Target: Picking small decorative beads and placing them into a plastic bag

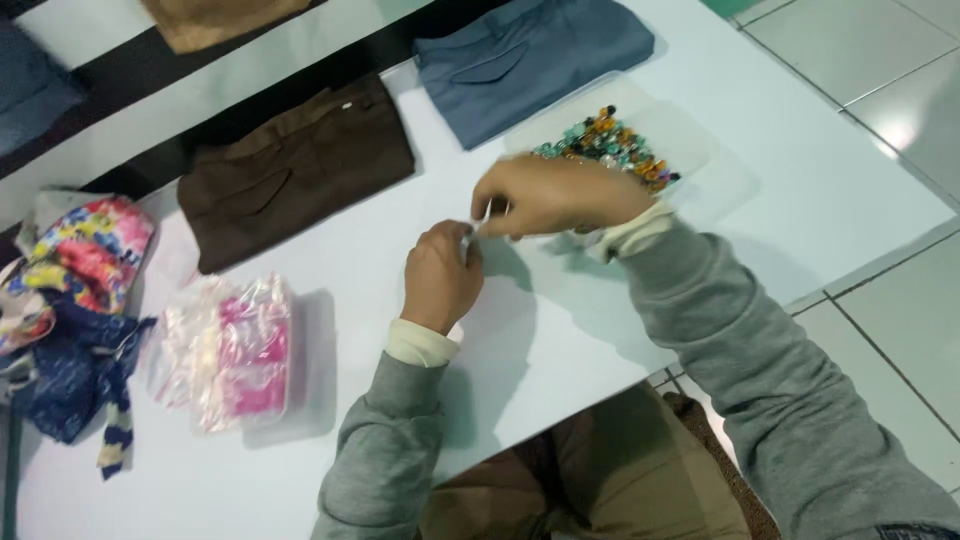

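- White table (800,200) fills the view, with pale floor tiles beyond its right edge and my knees below its near edge.
- My left hand (440,275) is curled nearly closed; my right hand (555,195) meets it, fingers (487,212) pinched together on something tiny and pale between both hands, above the middle of the table. It is too small to identify.
- I judge that piece light and easily dropped, best held by its ends with fingertips only.
- Just behind my right hand sits a clear shallow tray (700,160) holding a heap of coloured beads (610,140); these look hard, smooth and prone to roll.
- Folded brown trousers (290,170) and folded blue trousers (530,55) lie further back.
- To the left lie a clear bag with pink contents (230,350) and a bundle of patterned cloth (70,300).
- Bare table lies between my hands and the near edge.
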